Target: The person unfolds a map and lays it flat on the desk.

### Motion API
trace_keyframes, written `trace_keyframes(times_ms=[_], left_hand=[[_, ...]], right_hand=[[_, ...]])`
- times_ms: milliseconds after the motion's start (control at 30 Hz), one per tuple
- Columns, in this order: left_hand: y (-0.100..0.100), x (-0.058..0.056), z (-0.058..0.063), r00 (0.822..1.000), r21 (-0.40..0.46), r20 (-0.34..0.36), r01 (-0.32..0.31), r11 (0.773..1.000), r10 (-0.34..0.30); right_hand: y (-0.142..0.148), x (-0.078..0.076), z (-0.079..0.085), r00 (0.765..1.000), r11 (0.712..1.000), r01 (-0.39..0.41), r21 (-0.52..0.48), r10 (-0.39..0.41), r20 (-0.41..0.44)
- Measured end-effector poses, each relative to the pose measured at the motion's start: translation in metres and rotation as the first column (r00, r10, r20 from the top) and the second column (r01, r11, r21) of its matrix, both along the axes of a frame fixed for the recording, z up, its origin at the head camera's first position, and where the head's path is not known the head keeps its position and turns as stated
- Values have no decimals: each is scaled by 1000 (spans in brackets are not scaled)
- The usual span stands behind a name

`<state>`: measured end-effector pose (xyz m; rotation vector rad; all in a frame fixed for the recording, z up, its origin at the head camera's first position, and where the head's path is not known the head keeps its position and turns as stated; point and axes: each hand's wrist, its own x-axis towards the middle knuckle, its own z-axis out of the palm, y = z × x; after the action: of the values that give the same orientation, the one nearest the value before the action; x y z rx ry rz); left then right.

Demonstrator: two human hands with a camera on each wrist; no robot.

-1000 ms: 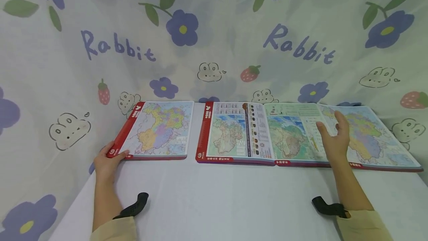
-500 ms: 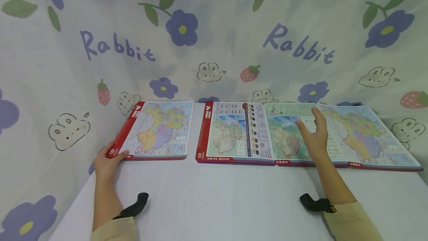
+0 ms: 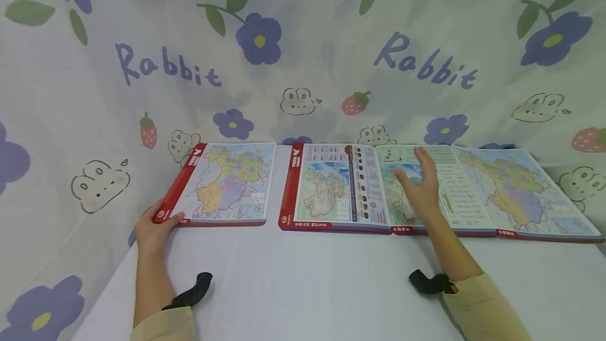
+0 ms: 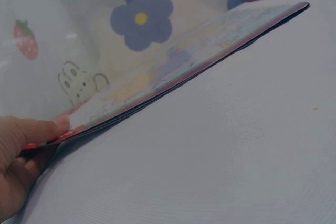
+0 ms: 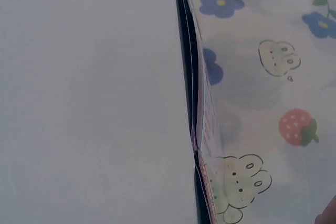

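Observation:
A folded map (image 3: 232, 183) with a red left border lies at the left in the head view, showing coloured provinces. My left hand (image 3: 152, 233) pinches its near left corner, thumb on top and fingers underneath. In the left wrist view this map's (image 4: 173, 80) near edge stands slightly off the cloth. My right hand (image 3: 421, 186) is held above a green relief map (image 3: 468, 193) in the row at right, thumb and fingers spread, holding nothing. Only a bit of the right hand's fingertip (image 5: 328, 214) shows in the right wrist view.
Beside the relief map lie a red-bordered map (image 3: 322, 188) on its left and a coloured province map (image 3: 521, 188) on its right, edges meeting. A white cloth (image 3: 303, 283) covers the table. A patterned curtain (image 3: 303, 41) hangs right behind the maps.
My right hand has moved left, from in front of the far-right map to above the relief map. The left hand has stayed at the left map's corner.

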<state>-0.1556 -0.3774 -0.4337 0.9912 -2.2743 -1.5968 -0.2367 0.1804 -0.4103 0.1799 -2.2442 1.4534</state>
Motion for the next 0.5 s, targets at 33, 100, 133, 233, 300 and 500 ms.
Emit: trace_keyframes(times_ms=[33,100,133,233,300,500], left_hand=[[0,0,0,1000,3,-5,0,1000,0],[0,0,0,1000,-3,-1,3,1000,-3],[0,0,0,1000,-12,2,7,1000,-7],[0,0,1,1000,-26,5,13,1000,-13],[0,1,1,1000,-30,6,12,999,-12],[0,1,0,1000,-22,8,10,1000,-10]], right_hand=[[-2,0,0,1000,1000,-5,-5,5,0],[-7,1,0,1000,1000,-12,-6,12,11],[-9,1,-1,1000,1000,-17,-6,17,18],[-16,0,-2,999,999,-36,-5,36,13],[-21,0,-2,999,999,-44,-5,44,25],[-40,-1,1,998,998,-52,37,51,23]])
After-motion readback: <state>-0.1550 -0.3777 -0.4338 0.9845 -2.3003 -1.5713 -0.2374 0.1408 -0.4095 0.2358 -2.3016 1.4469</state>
